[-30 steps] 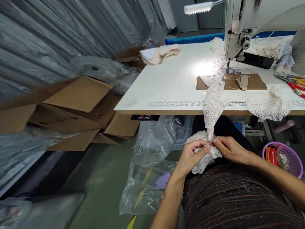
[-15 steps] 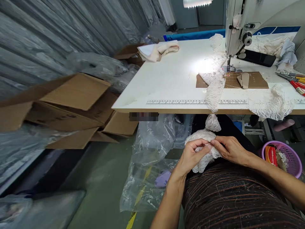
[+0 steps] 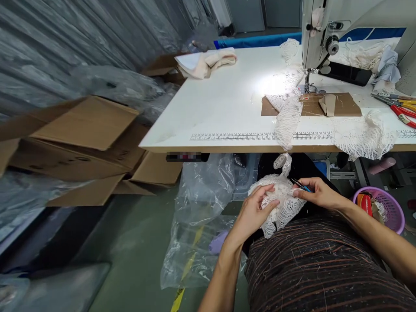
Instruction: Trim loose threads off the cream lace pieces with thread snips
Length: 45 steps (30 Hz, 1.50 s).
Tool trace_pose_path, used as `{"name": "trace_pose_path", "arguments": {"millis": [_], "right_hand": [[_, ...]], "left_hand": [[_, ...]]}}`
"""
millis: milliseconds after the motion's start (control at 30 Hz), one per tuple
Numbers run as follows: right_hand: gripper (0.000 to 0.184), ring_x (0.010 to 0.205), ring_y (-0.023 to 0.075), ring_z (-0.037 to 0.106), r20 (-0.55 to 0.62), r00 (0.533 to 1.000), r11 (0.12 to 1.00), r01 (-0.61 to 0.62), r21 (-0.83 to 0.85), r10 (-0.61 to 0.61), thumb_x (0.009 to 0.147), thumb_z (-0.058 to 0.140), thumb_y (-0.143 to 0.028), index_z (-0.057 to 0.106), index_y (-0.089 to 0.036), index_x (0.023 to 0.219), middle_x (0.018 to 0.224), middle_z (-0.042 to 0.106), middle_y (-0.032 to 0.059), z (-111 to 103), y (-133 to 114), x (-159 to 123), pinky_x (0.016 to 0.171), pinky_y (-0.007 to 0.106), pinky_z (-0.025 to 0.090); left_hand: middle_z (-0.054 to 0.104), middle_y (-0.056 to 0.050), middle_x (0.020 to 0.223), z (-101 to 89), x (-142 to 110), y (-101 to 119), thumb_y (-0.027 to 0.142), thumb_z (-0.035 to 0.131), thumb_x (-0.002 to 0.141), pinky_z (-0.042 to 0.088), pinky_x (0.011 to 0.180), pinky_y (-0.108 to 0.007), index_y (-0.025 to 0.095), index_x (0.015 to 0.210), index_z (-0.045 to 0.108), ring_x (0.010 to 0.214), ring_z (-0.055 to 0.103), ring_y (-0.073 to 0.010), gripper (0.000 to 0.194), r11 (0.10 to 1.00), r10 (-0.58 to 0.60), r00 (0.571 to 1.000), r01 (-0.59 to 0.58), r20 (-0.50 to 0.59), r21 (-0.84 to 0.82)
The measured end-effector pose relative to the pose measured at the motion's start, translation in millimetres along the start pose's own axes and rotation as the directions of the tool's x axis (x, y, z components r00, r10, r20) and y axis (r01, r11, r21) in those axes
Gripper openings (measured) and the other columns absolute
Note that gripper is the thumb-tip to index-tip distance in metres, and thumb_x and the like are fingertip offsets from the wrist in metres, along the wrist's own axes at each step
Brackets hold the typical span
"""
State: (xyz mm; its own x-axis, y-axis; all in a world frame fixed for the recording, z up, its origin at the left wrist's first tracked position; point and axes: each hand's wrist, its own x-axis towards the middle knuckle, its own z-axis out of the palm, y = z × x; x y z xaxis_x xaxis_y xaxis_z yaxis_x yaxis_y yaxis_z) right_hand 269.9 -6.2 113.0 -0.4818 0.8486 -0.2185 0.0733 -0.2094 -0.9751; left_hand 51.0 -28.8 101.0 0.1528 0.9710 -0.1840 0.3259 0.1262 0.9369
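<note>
Lace (image 3: pixel 286 211) lay bunched on our black trousers (image 3: pixel 304 164), just below the table (image 3: pixel 208 110) edge, w/ both hands on it. Our L hand (image 3: pixel 249 213) was clamped on the bunch's left side, thumb on top, index tip apart from thumb, fabric btwn. Our R hand (image 3: pixel 318 194) was closed round a blue-handled tool (image 3: pixel 304 187), dark tip pointing up-left, & its thumb was also at the lace's upper right.

Diffs vs. approx. 1 sec & half a sec ago: our fingertips had nearly met at one spot; now we had the hands parted, w/ more of the bunch showing btwn. The tool's blue handle came into sight; only a dark glint had shown earlier. The lace strip (image 3: pixel 287 123) off the table, pulled straight to our fingers in the 1st pic, had gone slack, w/ a loop (image 3: pixel 284 163) curling above the bunch. The sewing machine (image 3: pixel 316 43) & purple basket (image 3: pixel 397 211) stayed put, aside from a slight view shift.
</note>
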Motion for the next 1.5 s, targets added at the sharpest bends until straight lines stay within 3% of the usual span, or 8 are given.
{"name": "trace_pose_path", "arguments": {"millis": [167, 400, 667, 800, 933, 1067, 1267, 1500], "right_hand": [[0.048, 0.063, 0.011, 0.041, 0.03, 0.998, 0.996, 0.058, -0.068, -0.056, 0.075, 0.07, -0.064, 0.059, -0.018, 0.071, 0.066, 0.05, -0.0032, -10, -10, -5, 0.06, 0.026, 0.036], [0.037, 0.056, 0.0095, 0.035, -0.128, 0.981, 0.986, 0.13, -0.105, -0.143, 0.081, 0.066, -0.054, 0.056, -0.019, 0.073, 0.061, 0.043, -0.0052, -24, -24, -15, 0.053, 0.024, 0.031], [0.029, 0.06, 0.0092, 0.044, -0.322, 0.869, 0.927, 0.351, -0.135, -0.376, 0.081, 0.071, -0.046, 0.064, -0.018, 0.081, 0.071, 0.057, -0.0025, -23, -35, 0, 0.059, 0.025, 0.039], [0.038, 0.064, 0.0107, 0.048, -0.241, 0.901, 0.932, 0.359, -0.052, -0.361, 0.079, 0.07, -0.055, 0.064, -0.017, 0.078, 0.072, 0.058, -0.0012, 4, -21, 20, 0.062, 0.026, 0.041], [0.049, 0.061, 0.0097, 0.043, -0.052, 0.972, 0.968, 0.231, 0.099, -0.227, 0.076, 0.068, -0.065, 0.062, -0.016, 0.076, 0.067, 0.052, -0.0028, 23, -8, 22, 0.059, 0.025, 0.038], [0.055, 0.06, 0.0088, 0.04, -0.002, 0.991, 0.978, 0.136, 0.157, -0.137, 0.073, 0.069, -0.068, 0.063, -0.015, 0.079, 0.067, 0.049, -0.0036, 20, -4, 13, 0.057, 0.024, 0.034], [0.049, 0.063, 0.0095, 0.039, 0.015, 0.986, 0.985, 0.166, 0.054, -0.167, 0.079, 0.066, -0.062, 0.063, -0.014, 0.078, 0.068, 0.049, -0.0025, 15, 0, 6, 0.059, 0.024, 0.034], [0.032, 0.067, 0.0118, 0.048, 0.023, 0.979, 0.978, 0.204, -0.038, -0.204, 0.084, 0.064, -0.047, 0.065, -0.015, 0.081, 0.072, 0.057, -0.0003, 15, 8, 3, 0.065, 0.025, 0.042]], "left_hand": [[0.075, -0.012, 0.114, -11.5, -14, 3, 0.026, 0.069, 0.08, 0.055, 0.079, -0.034, 0.018, 0.13, 0.06, 0.076, 0.065, -0.0163, 0.051, 0.983, -0.055, 0.998, 0.054, 0.001, 0.173], [0.073, -0.006, 0.094, -10.6, -20, 24, 0.03, 0.073, 0.078, 0.054, 0.076, -0.027, 0.016, 0.122, 0.062, 0.079, 0.068, -0.0148, 0.047, 0.986, -0.107, 0.98, 0.126, 0.169, -0.109], [0.072, -0.004, 0.085, -9.5, -18, 43, 0.035, 0.08, 0.075, 0.05, 0.067, -0.023, 0.016, 0.107, 0.071, 0.072, 0.063, -0.0134, 0.038, 0.968, -0.105, 0.972, 0.148, 0.209, -0.203], [0.073, -0.005, 0.083, -8.4, -21, 49, 0.039, 0.082, 0.073, 0.05, 0.065, -0.023, 0.017, 0.098, 0.075, 0.071, 0.065, -0.014, 0.035, 0.943, -0.036, 0.965, 0.119, 0.258, -0.312], [0.074, -0.005, 0.084, -6.3, -19, 48, 0.039, 0.084, 0.071, 0.052, 0.068, -0.022, 0.017, 0.096, 0.075, 0.075, 0.066, -0.0137, 0.034, 0.892, -0.031, 0.988, 0.096, 0.154, -0.441], [0.073, -0.004, 0.081, -4.1, -16, 39, 0.04, 0.086, 0.069, 0.052, 0.064, -0.022, 0.018, 0.096, 0.077, 0.07, 0.064, -0.0127, 0.036, 0.872, -0.067, 0.994, 0.099, 0.083, -0.48], [0.074, -0.005, 0.082, -1.3, -18, 34, 0.038, 0.081, 0.073, 0.049, 0.062, -0.022, 0.017, 0.088, 0.08, 0.07, 0.062, -0.0132, 0.026, 0.93, -0.077, 0.995, 0.095, 0.065, -0.355], [0.073, -0.005, 0.086, 5.3, -24, 25, 0.024, 0.075, 0.077, 0.05, 0.07, -0.026, 0.018, 0.098, 0.075, 0.08, 0.065, -0.0167, 0.022, 0.991, 0.081, 0.997, -0.081, 0.003, -0.105]]}}
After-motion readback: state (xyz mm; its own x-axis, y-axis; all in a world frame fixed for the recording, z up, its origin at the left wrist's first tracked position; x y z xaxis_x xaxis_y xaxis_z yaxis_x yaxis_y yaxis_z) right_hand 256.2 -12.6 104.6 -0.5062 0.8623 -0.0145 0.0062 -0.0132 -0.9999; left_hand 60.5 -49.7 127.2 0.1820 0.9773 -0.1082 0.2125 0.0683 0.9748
